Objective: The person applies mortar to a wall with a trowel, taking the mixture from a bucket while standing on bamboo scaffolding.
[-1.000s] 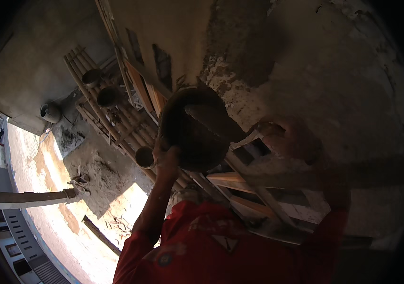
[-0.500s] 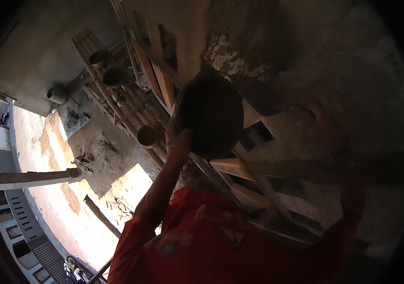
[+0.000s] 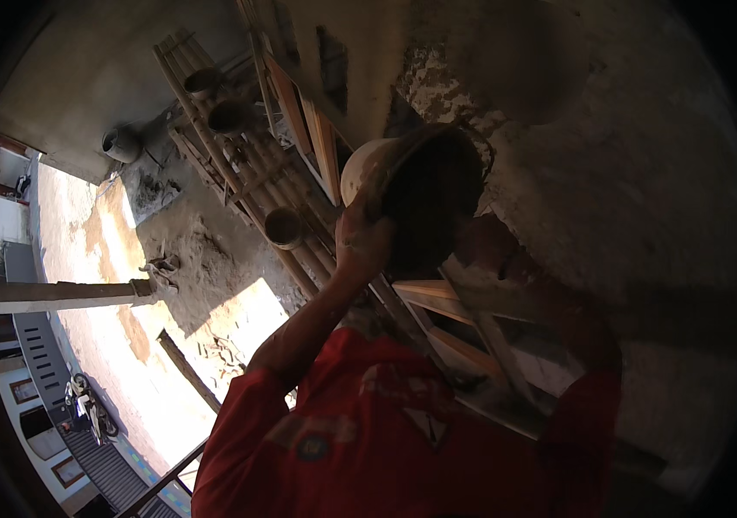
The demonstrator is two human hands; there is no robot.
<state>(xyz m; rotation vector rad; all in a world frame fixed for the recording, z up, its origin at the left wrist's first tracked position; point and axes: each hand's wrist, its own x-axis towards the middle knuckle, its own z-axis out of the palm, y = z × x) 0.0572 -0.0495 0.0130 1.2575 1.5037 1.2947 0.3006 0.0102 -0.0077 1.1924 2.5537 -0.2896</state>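
Note:
My left hand is closed on the near left side of a round bucket with a pale outer side, which is tilted so its dark opening faces right. My right hand is at the bucket's lower right, dim, fingers curled; what it holds is hidden in shadow. Just beyond them is a wall with a rough, mottled patch of plaster.
Below at left stand bamboo scaffold poles carrying dark buckets, with another bucket on the floor. Wooden frames lean near the wall. A beam, sunlit ground and a motorbike lie at left.
The bucket has moved right and tipped, showing its pale side. My right hand, earlier out right with a trowel, has come in to the bucket's lower right; the trowel is no longer visible.

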